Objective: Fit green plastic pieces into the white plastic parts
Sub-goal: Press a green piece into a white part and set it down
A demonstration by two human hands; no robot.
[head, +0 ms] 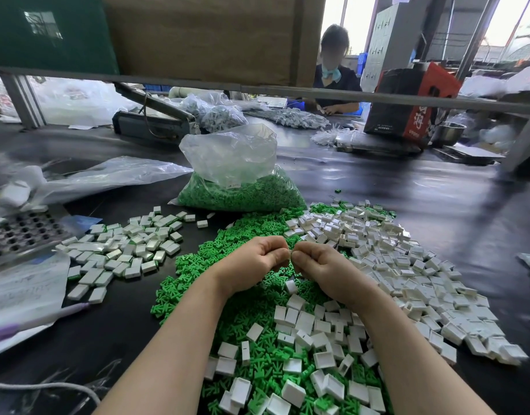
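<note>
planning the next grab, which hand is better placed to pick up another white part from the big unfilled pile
Right hand, probably. The big pile of white parts spreads on its side, right beside it, while the left hand sits over the green pieces.

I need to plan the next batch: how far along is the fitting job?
Done: a modest pile of closed white parts at left. In hand: left hand and right hand pinch something tiny together. Left: big heaps of green pieces and open white parts, plus a full bag.
</note>
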